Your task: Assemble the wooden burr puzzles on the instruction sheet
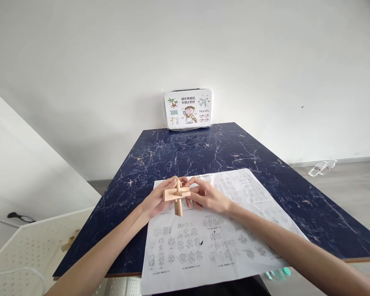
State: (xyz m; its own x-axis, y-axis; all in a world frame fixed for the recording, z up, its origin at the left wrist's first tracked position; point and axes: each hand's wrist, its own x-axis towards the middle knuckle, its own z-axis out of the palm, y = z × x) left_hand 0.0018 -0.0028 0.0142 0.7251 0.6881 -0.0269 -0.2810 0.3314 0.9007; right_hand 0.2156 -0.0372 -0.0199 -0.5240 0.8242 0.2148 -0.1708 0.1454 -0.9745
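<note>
Just above the paper, both hands hold a light wooden interlocking puzzle (178, 194) made of crossed bars. My left hand (156, 200) wraps round its left side and back, fingers closed on it. On the other side, my right hand (205, 195) pinches the right end of the puzzle between thumb and fingers; some fingertips are hidden behind the wood. One bar points down towards the sheet and bears a small dark mark. Beneath the hands lies a large white instruction sheet (191, 250), printed with rows of puzzle drawings and hanging over the near table edge.
The dark blue marbled table (185, 152) narrows towards the wall. A white printed case (188, 110) stands at its far end. Lower left is a white perforated surface (21, 250) with wooden pieces (69, 241). Plastic bottles (322, 167) lie on the floor at right.
</note>
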